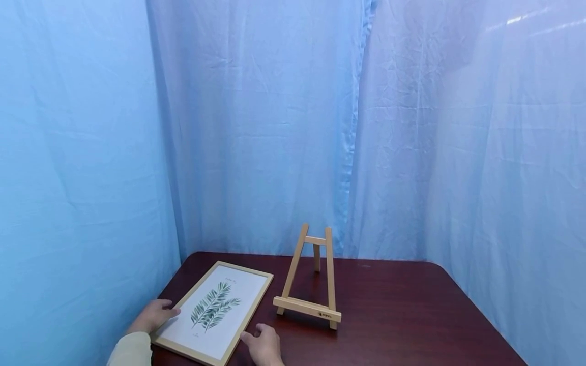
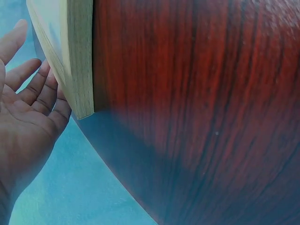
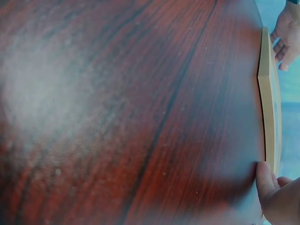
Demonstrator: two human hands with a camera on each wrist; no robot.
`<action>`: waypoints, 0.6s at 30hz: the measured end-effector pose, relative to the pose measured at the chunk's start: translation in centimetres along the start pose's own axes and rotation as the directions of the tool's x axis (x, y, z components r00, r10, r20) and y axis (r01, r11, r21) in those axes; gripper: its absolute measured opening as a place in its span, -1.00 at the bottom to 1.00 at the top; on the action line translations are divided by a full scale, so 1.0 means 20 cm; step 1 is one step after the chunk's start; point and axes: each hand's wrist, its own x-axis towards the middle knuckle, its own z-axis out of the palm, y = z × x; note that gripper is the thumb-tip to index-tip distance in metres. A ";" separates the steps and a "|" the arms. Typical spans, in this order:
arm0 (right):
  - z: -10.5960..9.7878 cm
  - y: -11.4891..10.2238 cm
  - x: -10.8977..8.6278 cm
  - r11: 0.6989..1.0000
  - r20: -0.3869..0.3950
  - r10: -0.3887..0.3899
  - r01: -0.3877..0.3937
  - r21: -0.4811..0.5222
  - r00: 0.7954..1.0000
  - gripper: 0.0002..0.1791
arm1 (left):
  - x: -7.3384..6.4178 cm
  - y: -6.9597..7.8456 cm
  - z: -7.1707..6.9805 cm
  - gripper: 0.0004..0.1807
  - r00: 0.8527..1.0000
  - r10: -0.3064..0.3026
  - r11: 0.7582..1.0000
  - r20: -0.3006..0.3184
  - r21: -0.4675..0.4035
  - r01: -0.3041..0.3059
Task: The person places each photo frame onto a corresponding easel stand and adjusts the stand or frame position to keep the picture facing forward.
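Observation:
A picture frame (image 1: 259, 300) with a light wood border and a print of green leaves lies face up at the table's left side. At its left edge is my left hand (image 1: 156, 315), thumb reaching over the border. The left wrist view shows that hand's fingers (image 2: 35, 91) loosely extended beside the frame's corner (image 2: 80, 70), the thumb apart. My right hand (image 1: 265, 346) is at the frame's right edge, near the front corner. In the right wrist view its thumb (image 3: 264, 180) meets the frame's side (image 3: 267, 112); its other fingers are mostly hidden.
Right of the frame, a small wooden easel (image 1: 302, 305) stands upright on the dark red-brown table (image 1: 403, 315). Light blue curtains (image 1: 274, 127) hang behind and on both sides of the table.

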 end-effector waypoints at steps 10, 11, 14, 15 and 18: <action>0.01 0.01 0.01 1.000 0.008 -0.026 0.026 -0.015 1.000 -0.44 | 0.00 -0.03 0.01 -0.32 1.000 0.026 1.000 0.002 0.012 -0.026; 0.01 0.01 0.01 0.999 0.007 -0.031 0.031 -0.018 1.000 -0.44 | 0.00 -0.03 0.01 -0.33 1.000 0.024 1.000 0.004 0.011 -0.024; 0.01 0.01 0.01 0.999 0.002 -0.041 0.041 -0.026 0.999 -0.43 | 0.00 -0.04 0.01 -0.35 1.000 0.024 1.000 0.011 0.017 -0.024; 0.01 0.01 0.01 0.999 0.001 -0.042 0.042 -0.031 0.999 -0.43 | 0.00 -0.04 0.00 -0.36 1.000 0.025 1.000 0.013 0.017 -0.025; 0.02 0.02 0.02 0.999 0.002 -0.036 0.036 -0.039 0.999 -0.42 | 0.00 -0.05 0.00 -0.37 0.999 0.034 0.999 0.017 0.025 -0.035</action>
